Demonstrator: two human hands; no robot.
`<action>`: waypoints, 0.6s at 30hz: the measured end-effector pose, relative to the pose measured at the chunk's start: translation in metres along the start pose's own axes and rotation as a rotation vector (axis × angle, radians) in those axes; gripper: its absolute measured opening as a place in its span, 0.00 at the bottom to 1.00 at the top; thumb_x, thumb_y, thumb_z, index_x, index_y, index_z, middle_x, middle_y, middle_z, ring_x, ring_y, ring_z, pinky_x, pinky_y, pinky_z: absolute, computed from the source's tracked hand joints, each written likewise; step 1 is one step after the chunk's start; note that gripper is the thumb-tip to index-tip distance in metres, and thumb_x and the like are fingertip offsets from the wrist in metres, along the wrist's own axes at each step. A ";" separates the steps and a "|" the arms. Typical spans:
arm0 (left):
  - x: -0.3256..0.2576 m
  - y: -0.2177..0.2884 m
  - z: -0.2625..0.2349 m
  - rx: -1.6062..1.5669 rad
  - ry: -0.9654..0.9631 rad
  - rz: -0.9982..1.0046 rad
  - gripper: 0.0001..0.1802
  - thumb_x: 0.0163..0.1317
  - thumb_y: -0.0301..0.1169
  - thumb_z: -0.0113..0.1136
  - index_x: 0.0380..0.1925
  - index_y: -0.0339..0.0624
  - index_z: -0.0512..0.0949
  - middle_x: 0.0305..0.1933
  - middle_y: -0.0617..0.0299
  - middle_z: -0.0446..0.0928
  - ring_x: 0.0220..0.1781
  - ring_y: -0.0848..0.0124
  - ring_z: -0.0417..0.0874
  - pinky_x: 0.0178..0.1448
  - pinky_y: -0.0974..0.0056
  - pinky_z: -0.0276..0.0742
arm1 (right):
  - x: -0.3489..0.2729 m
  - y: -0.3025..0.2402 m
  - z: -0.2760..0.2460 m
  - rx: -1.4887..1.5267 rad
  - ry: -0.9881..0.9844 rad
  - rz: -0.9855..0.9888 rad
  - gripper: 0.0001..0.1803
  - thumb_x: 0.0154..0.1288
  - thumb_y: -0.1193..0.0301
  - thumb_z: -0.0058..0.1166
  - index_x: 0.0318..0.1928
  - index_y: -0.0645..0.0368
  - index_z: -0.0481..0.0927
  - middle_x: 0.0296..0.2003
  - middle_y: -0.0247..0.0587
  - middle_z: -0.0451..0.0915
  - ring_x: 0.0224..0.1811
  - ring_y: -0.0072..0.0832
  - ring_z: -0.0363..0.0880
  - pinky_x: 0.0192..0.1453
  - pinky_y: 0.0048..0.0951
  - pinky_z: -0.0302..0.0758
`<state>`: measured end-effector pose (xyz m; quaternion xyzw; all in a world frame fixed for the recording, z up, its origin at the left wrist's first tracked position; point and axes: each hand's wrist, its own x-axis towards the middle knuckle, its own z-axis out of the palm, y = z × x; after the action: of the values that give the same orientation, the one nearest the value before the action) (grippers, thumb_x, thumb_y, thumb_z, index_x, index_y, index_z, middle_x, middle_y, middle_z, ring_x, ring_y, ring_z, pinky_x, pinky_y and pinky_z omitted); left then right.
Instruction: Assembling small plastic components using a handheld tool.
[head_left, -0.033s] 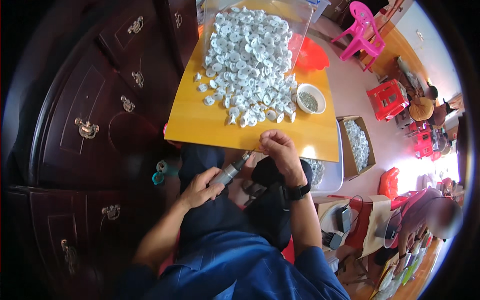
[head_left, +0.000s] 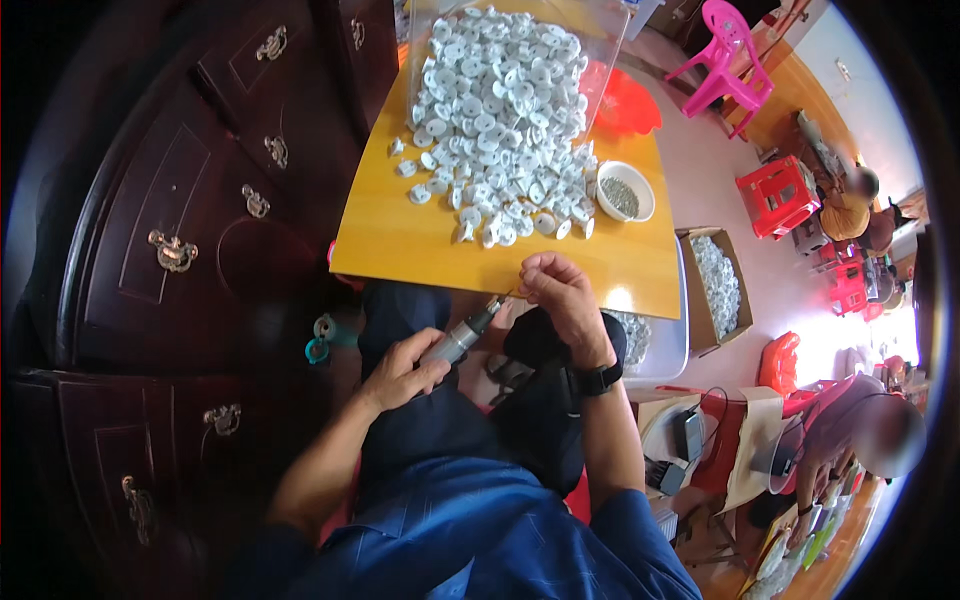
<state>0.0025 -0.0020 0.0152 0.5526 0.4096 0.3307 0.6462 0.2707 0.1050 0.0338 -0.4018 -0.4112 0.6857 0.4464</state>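
Note:
My left hand (head_left: 408,372) is wrapped around a grey, pen-shaped electric screwdriver (head_left: 462,338), held over my lap with its dark nose pointing up and right. Just past that nose, at the table's near edge, my right hand (head_left: 560,300) is closed in a pinch. A thin dark sliver shows between its fingertips and the tool's tip; whether it is a bit or a screw I cannot make out. Beyond my hands a big heap of small white plastic parts (head_left: 500,110), disc-topped, spills out of a clear plastic bin (head_left: 603,60) onto the yellow table (head_left: 400,245).
A white bowl of small metal pieces (head_left: 622,192) stands right of the heap, near a red plastic dish (head_left: 628,105). On the floor at right sits a cardboard box (head_left: 716,290) of wrapped parts. Dark drawers (head_left: 150,220) line the left. Another person (head_left: 850,440) works at lower right.
The view has shifted very slightly, so the table and heap sit a little higher. Both hands keep the same hold and nearly the same place.

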 end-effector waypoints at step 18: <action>0.000 -0.004 0.000 -0.036 0.024 -0.017 0.20 0.73 0.45 0.55 0.49 0.37 0.72 0.30 0.66 0.73 0.27 0.81 0.73 0.33 0.73 0.71 | -0.002 0.014 0.012 0.048 -0.037 0.030 0.05 0.67 0.76 0.61 0.43 0.57 0.82 0.37 0.30 0.83 0.36 0.18 0.83 0.41 0.18 0.77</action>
<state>0.0027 -0.0030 0.0116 0.5334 0.4158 0.3391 0.6539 0.2566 0.0966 0.0250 -0.3846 -0.3966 0.7093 0.4378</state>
